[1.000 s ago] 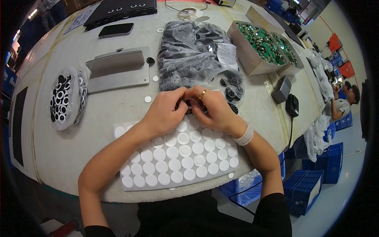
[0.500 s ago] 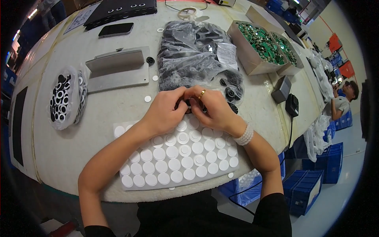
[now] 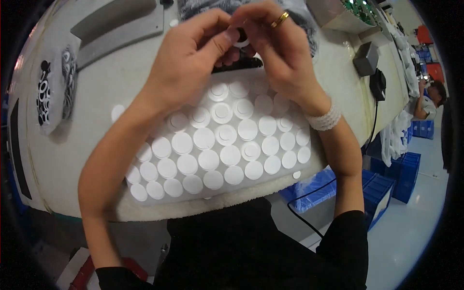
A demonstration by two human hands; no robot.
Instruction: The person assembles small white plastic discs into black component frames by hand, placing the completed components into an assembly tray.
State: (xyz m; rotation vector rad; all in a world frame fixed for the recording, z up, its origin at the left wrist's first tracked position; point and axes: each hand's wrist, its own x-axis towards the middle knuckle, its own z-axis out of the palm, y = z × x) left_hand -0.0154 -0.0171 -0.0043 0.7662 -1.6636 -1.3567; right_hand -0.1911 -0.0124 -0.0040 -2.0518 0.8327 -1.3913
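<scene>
My left hand (image 3: 186,58) and my right hand (image 3: 282,50) are raised and brought together, their thumbs and fingertips closed around a small ring (image 3: 242,42) with a white rim and a dark centre. Fingers cover part of the ring. Below them lies a pale sheet (image 3: 224,188) bearing rows of round white discs (image 3: 204,138), some of which show a smaller circle in the middle. A dark object (image 3: 246,64) shows between my hands at the sheet's far edge; I cannot make out what it is.
A plastic bag of black and white rings (image 3: 53,92) and an angled metal stand (image 3: 121,30) are on the left. At right are a grey box-shaped device (image 3: 366,59), a corded black adapter (image 3: 378,84) and a carton (image 3: 333,17) of green circuit boards. Blue crates (image 3: 405,176) stand beyond the table.
My hands have lifted off the bag's near edge toward me, still together, and the ring now shows between the fingertips. The view has shifted closer to the sheet.
</scene>
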